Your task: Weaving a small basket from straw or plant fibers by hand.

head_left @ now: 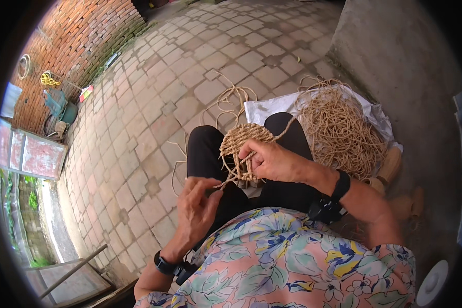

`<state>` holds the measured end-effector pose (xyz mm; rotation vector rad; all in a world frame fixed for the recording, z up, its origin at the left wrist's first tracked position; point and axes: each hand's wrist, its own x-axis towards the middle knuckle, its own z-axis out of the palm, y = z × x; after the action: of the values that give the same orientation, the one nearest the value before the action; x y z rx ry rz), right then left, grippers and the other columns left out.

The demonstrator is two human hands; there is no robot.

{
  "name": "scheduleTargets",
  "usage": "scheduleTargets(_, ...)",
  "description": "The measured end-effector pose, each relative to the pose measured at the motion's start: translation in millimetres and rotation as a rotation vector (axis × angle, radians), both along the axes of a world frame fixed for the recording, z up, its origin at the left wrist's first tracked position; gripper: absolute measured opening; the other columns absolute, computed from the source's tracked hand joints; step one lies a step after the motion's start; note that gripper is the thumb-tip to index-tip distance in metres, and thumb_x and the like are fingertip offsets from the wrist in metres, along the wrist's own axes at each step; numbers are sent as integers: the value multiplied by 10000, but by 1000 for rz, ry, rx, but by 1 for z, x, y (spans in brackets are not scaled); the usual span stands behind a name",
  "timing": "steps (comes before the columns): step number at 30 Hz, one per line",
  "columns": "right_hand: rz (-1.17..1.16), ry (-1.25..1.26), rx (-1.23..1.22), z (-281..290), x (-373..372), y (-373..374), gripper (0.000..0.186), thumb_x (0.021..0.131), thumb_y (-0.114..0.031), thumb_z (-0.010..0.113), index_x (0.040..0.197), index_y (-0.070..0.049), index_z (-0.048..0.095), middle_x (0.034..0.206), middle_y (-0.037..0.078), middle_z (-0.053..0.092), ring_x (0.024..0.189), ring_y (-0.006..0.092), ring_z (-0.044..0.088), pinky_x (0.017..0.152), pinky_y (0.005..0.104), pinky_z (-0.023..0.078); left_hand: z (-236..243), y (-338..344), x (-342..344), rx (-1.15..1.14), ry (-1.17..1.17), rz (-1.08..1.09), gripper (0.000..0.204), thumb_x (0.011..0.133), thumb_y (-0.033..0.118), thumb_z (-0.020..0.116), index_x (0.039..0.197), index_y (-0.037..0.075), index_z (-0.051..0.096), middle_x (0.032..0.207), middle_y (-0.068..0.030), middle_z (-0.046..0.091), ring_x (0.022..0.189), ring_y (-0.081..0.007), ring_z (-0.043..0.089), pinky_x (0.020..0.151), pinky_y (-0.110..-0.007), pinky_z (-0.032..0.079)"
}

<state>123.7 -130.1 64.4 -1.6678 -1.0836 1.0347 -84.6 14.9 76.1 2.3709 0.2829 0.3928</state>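
Left hand [196,205]: your grip was narrow, pinching a cord [227,182]. Right hand [272,160]: your grip was closed on strands of the woven piece [244,134], which sat between your knees [201,149]. Tight on the right: cord heap [341,128] on a white sheet [264,109], just beside your knee. Left had open paving [133,138], loose cords near the knee. Grey wall [405,56] bounded the right; brick wall [82,41] stood far left.

Rough matt fibre in the woven piece [245,135], twisted-fibre cord heap [339,131] at right, crinkled plastic-looking sheet [259,111] beneath, matt cloth trousers [203,149], smooth cloth shirt [282,256] near, rough brick wall [100,33] far left, matt paving [143,133]
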Motion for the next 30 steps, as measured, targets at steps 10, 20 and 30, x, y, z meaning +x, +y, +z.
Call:
scheduleTargets(10,-28,-56,21,2,-5,4,260,839,61,502,1088,-1,548,885,157,656,810,238,670,718,336,515,-40,-21,3,-1692,428,-69,617,1016,243,517,1534,156,193,984,-172,650,537,-79,464,471,-184,386)
scheduleTargets(20,-147,-382,240,3,-17,-10,232,806,54,591,1015,-16,518,784,122,620,699,221,662,611,334,508,-49,-29,6,-1807,335,-216,669,1006,129,530,1521,261,124,920,-123,655,481,-40,430,420,-156,330)
scheduleTargets(30,-185,-521,368,-2,-23,-18,184,804,17,595,964,-49,532,730,124,615,666,315,649,571,392,496,-39,-33,7,-1594,314,-223,739,993,139,561,1534,206,62,921,-89,644,503,-40,444,428,-168,345)
